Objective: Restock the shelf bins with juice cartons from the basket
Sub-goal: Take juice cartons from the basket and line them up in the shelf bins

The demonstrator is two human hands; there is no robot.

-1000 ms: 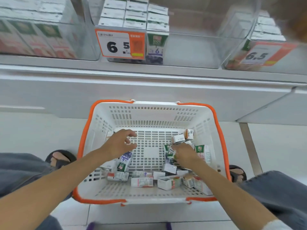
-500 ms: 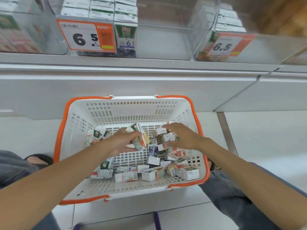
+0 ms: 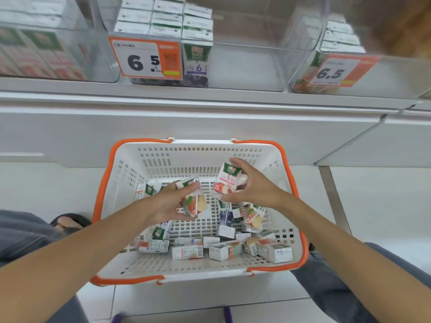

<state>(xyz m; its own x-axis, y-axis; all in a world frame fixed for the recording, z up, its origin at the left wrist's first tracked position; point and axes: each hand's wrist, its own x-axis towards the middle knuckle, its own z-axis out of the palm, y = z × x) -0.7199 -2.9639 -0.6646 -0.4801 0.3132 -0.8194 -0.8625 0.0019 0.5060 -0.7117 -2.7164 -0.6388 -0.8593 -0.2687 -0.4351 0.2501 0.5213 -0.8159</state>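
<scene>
Over the white slotted plastic basket (image 3: 268, 159), each grip pinches one upright carton: left hand (image 3: 168, 203) orange-fruit carton (image 3: 194, 201), right hand (image 3: 254, 187) pink-apple carton (image 3: 227, 180); clear shelf bins (image 3: 245, 66) sit straight above.

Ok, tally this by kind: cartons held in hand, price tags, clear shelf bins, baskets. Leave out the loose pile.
Cartons in hand: 2, the orange carton in the left hand, the pink carton in the right hand
Price tags: 2, the left tag and the right tag
Clear bins: 3, left bin, middle bin, right bin
Basket: 1
Total: 8
</scene>
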